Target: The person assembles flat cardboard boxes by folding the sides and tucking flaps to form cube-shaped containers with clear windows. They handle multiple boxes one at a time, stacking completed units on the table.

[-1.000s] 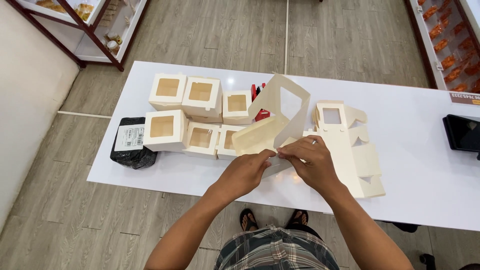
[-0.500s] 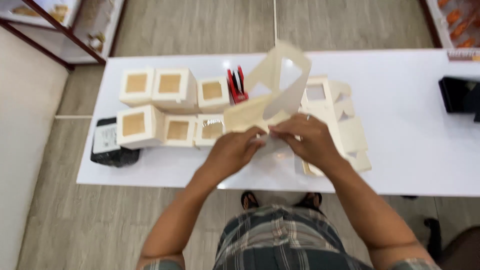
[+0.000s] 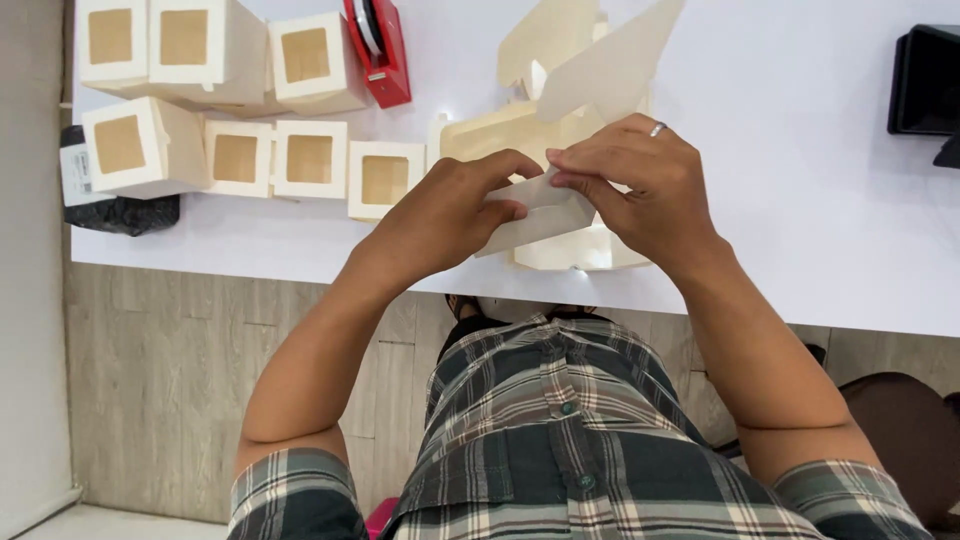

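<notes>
The person's left hand (image 3: 445, 215) and right hand (image 3: 640, 185) met over the near edge of the white table (image 3: 800, 200), both pinching the same cream cardboard flap (image 3: 535, 215) of an unfolded box blank (image 3: 600, 75). The left thumb and fingers closed on the flap's near-left end; the right fingertips pressed its upper edge, a ring showing on 1 finger. The blank's taller panel rose toward the far edge, tilted, and beneath the hands lay a partly formed box tray (image 3: 575, 250) of the same stock, touching the near edge.

By the look of it the folding was well along but not finished — 7 assembled window boxes stood at the table's left end, while this blank was still open and more flat pieces (image 3: 545, 35) lay behind it.

The finished boxes were small white cubes, each with a square window showing tan inside. 3 stood along the far-left corner (image 3: 185, 45), with 1 of them (image 3: 315, 60) just beside a red tape dispenser (image 3: 378, 50). 4 more (image 3: 305, 160) formed a row nearer the person, the leftmost (image 3: 130, 145) tilted. At the left edge a black bag (image 3: 120, 210) with a white rectangular label (image 3: 72, 170) hung partly off the table. A black object (image 3: 925, 80) sat near the right edge — its kind could not be told.
</notes>
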